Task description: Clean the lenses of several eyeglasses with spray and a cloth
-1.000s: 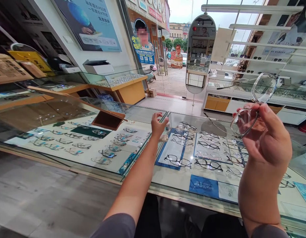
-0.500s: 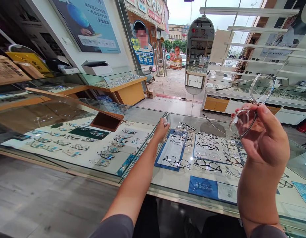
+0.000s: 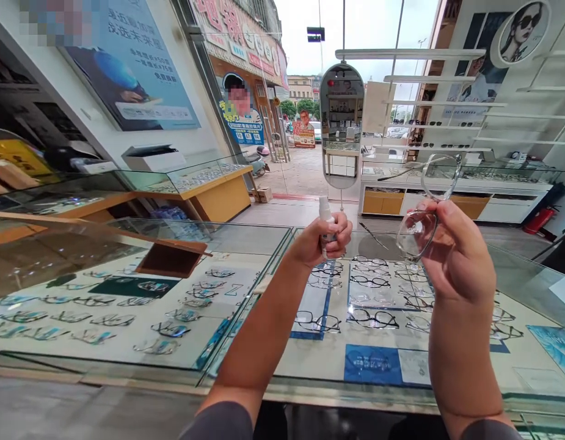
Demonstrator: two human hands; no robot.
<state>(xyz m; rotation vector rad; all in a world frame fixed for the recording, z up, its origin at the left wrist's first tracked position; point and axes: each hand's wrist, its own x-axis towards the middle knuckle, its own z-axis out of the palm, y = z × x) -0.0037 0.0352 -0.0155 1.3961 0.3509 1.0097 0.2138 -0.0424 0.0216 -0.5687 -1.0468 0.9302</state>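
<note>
Clear-rimmed eyeglasses are pinched near the bridge by my right hand, held up at the right with the frame tilted on end and the thin temples pointing left. My left hand is wrapped round a small white spray bottle, its nozzle pointing up, a short way left of the eyeglasses. Both hands are raised over a glass display counter. Under its glass top lie rows of eyeglasses, and my hands are apart from these.
On the counter's left part lies a brown wooden tray or mirror. Beyond the counter stand an oval mirror, a second display case at left and white shelving at right. A red fire extinguisher is at far right.
My left hand has lifted the spray bottle off the counter area and brought it up toward the eyeglasses. The camera view has shifted, and the right hand still holds the eyeglasses.
</note>
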